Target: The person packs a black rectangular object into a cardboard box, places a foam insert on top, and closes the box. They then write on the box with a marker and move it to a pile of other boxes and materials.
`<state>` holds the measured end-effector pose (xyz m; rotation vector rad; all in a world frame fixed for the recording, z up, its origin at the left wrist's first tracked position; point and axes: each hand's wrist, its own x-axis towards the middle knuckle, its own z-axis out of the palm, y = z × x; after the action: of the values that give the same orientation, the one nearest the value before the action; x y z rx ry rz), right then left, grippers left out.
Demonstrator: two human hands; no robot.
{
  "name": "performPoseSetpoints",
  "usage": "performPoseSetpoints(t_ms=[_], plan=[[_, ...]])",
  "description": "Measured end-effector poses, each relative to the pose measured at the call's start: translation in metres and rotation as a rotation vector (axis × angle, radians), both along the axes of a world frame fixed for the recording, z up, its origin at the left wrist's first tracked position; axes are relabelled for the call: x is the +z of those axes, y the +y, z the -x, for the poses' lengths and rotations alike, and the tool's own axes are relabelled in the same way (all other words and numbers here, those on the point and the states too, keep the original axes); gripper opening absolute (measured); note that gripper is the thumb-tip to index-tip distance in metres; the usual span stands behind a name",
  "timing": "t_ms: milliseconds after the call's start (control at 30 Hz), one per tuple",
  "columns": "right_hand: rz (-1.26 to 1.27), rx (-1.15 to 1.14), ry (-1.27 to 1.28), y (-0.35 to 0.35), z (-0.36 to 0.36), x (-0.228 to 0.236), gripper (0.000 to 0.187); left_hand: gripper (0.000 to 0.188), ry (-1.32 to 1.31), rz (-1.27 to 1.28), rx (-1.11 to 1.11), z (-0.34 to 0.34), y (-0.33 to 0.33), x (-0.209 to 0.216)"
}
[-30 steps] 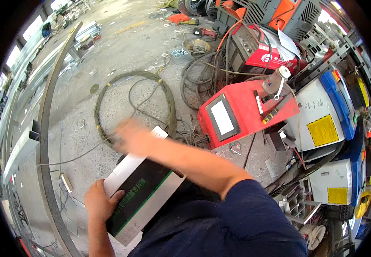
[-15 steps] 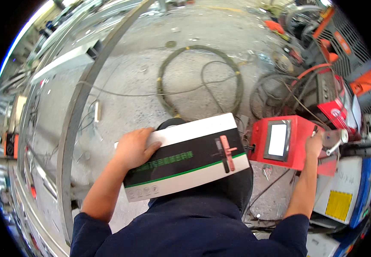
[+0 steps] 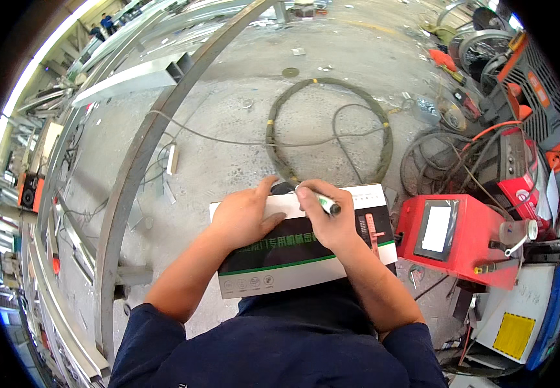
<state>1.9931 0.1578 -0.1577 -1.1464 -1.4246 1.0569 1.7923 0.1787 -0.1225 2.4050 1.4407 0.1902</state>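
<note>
A flat cardboard box (image 3: 280, 265), white and black with a green stripe and a pink-and-black picture of a door lock, lies across my lap. At its far left part, my left hand (image 3: 244, 216) grips the box, its thumb on the top face and forefinger reaching toward the far edge. Above the far middle of the box, my right hand (image 3: 331, 220) is closed around a marker pen (image 3: 327, 204) with a white and green body and a dark end. The pen's other end is hidden by my fingers.
On the right stands a red machine (image 3: 461, 226) with a screen, a bottle (image 3: 518, 231) on top. Beyond my knees, a coil of cable (image 3: 280, 97) lies on the floor. A metal frame beam (image 3: 131, 174) runs along my left. Tangled black cables (image 3: 428, 161) lie at right.
My right hand has come from the red machine to the box, now with the marker pen in it. The view has shifted, so box and surroundings appear further right.
</note>
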Motion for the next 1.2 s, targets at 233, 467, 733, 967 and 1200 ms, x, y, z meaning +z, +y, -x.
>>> performPoseSetpoints(t_ms=[233, 467, 733, 967, 1200], plan=[[0.331, 0.222, 0.549, 0.003, 0.02, -0.022, 0.029, 0.035, 0.15, -0.111, -0.116, 0.009, -0.005, -0.008], [0.191, 0.236, 0.986, 0.006, -0.02, -0.073, 0.03, 0.039, 0.135, 0.082, -0.113, 0.015, -0.005, 0.001], [0.16, 0.096, 0.877, 0.002, -0.008, -0.058, 0.026, 0.038, 0.23, -0.016, 0.345, 0.035, -0.005, 0.012], [0.172, 0.035, 0.612, -0.012, 0.02, -0.028, 0.02, 0.023, -0.626, 0.006, 0.63, 0.047, -0.023, -0.012], [-0.006, -0.028, 0.327, -0.012, 0.042, -0.033, 0.011, 0.02, -0.886, 0.029, 0.608, 0.051, -0.027, -0.035]])
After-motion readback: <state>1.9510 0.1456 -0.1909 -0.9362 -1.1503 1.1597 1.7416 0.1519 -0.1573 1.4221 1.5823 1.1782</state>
